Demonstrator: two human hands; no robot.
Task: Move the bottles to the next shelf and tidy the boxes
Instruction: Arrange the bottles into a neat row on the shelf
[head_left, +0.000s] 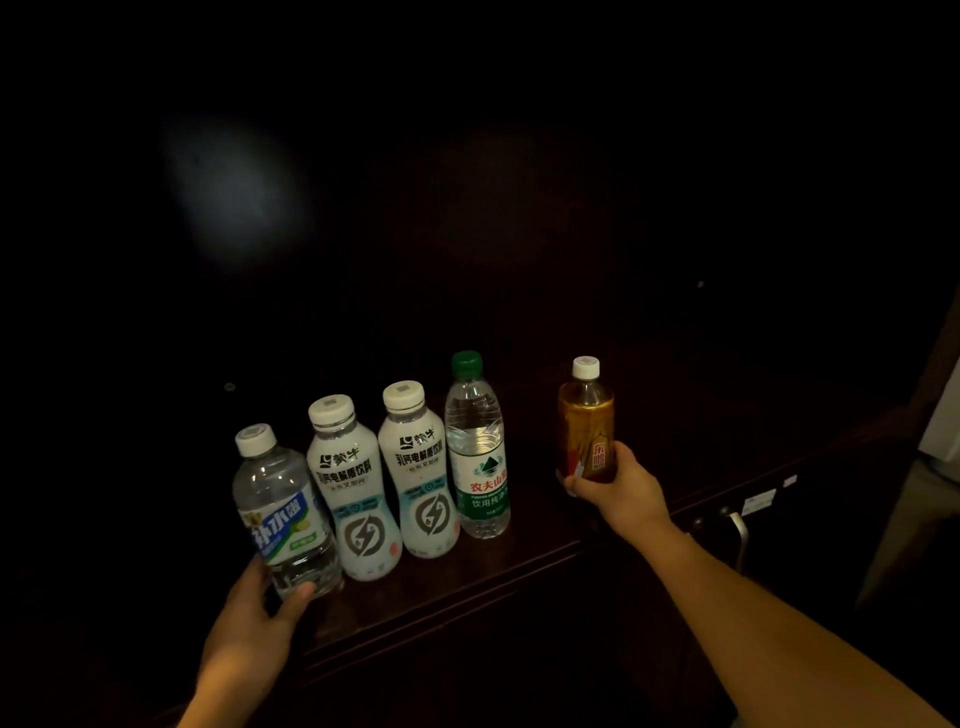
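Several bottles stand in a row on a dark wooden shelf (519, 566). My left hand (260, 618) grips the base of a clear bottle with a blue-green label (280, 504) at the left end, tilted slightly. Two white milky bottles (350, 483) (421, 467) and a green-capped water bottle (475, 452) stand beside it. My right hand (618, 488) grips the lower part of an amber tea bottle (584, 415) with a white cap, set apart to the right of the row.
The shelf's interior behind the bottles is very dark. A metal handle (740, 535) and small white labels (758, 501) show on the cabinet front at right. A pale object (943, 426) stands at the far right edge.
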